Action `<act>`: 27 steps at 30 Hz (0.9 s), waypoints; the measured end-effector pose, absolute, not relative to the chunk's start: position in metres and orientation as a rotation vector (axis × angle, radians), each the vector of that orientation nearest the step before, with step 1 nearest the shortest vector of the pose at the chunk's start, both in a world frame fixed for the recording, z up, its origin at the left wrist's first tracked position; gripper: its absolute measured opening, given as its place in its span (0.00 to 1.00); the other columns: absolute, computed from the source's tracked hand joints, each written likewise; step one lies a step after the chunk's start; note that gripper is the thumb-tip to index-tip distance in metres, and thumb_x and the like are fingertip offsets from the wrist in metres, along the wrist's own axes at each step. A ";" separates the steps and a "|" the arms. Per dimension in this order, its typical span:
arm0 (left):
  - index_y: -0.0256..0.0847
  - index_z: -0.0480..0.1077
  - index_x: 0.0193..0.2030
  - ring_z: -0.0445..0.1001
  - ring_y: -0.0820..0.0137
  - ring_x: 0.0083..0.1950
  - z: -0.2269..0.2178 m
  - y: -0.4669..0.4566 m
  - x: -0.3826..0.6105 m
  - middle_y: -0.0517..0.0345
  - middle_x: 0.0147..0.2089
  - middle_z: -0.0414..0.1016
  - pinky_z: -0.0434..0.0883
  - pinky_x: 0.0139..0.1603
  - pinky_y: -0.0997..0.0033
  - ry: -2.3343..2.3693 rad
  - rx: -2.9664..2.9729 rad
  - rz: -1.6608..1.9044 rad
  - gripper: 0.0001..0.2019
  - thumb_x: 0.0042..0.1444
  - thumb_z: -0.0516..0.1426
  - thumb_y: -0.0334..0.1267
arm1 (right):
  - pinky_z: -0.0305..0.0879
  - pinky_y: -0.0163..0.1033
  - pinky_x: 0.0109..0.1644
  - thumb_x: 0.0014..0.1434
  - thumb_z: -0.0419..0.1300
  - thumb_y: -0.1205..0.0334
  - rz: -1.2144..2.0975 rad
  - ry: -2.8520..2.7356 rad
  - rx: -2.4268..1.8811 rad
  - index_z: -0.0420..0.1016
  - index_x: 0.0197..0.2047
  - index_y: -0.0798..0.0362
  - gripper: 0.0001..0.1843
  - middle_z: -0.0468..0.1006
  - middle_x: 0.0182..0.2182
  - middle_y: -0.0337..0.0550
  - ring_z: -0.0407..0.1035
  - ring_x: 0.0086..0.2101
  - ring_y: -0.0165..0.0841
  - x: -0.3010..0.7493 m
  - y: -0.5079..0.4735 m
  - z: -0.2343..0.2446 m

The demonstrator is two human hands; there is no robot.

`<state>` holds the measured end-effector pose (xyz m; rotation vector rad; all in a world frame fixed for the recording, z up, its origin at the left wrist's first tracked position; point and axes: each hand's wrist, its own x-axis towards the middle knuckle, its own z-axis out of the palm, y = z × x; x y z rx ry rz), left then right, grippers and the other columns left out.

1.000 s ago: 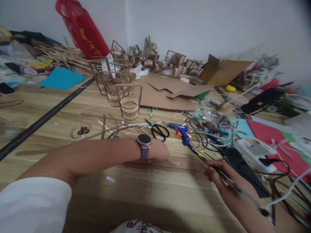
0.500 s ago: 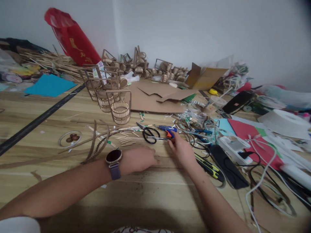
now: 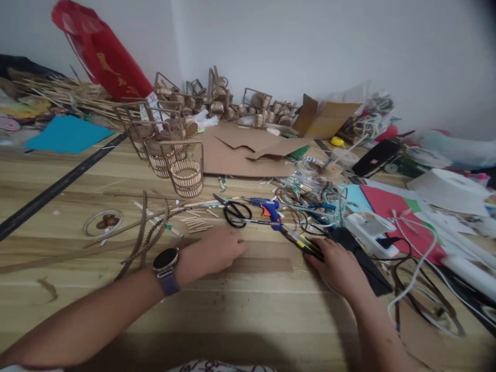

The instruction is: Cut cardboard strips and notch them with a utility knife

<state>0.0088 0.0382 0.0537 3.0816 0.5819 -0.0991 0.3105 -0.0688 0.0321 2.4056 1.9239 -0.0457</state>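
Observation:
My left hand (image 3: 217, 250), with a watch (image 3: 166, 261) on the wrist, rests knuckles up on the wooden floor. Its fingertips press on the end of a flat brown cardboard strip (image 3: 267, 264). My right hand (image 3: 338, 267) lies to the right of the strip, fingers curled over the back end of a yellow-and-black utility knife (image 3: 305, 243). Just beyond both hands lie black scissors (image 3: 236, 212) and a blue glue gun (image 3: 271, 209).
Small woven baskets (image 3: 186, 179) stand behind curved bamboo strips (image 3: 149, 232). Cardboard sheets (image 3: 240, 155) lie at the back. A white power strip (image 3: 371, 229), cables, a black pouch (image 3: 364, 261) and red paper (image 3: 391, 206) crowd the right. A black rail (image 3: 58, 188) crosses the left.
My right hand left the glue gun and scissors, moved right and closed over the utility knife. My left hand stayed on the strip. The view shifted slightly.

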 end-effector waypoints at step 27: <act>0.36 0.69 0.53 0.71 0.59 0.52 0.025 0.000 -0.027 0.47 0.54 0.74 0.69 0.55 0.60 0.945 2.875 0.035 0.15 0.59 0.64 0.32 | 0.65 0.33 0.19 0.52 0.67 0.39 -3.064 1.032 2.166 0.60 0.57 0.46 0.37 0.80 0.30 0.37 0.71 0.18 0.29 0.197 -0.085 0.035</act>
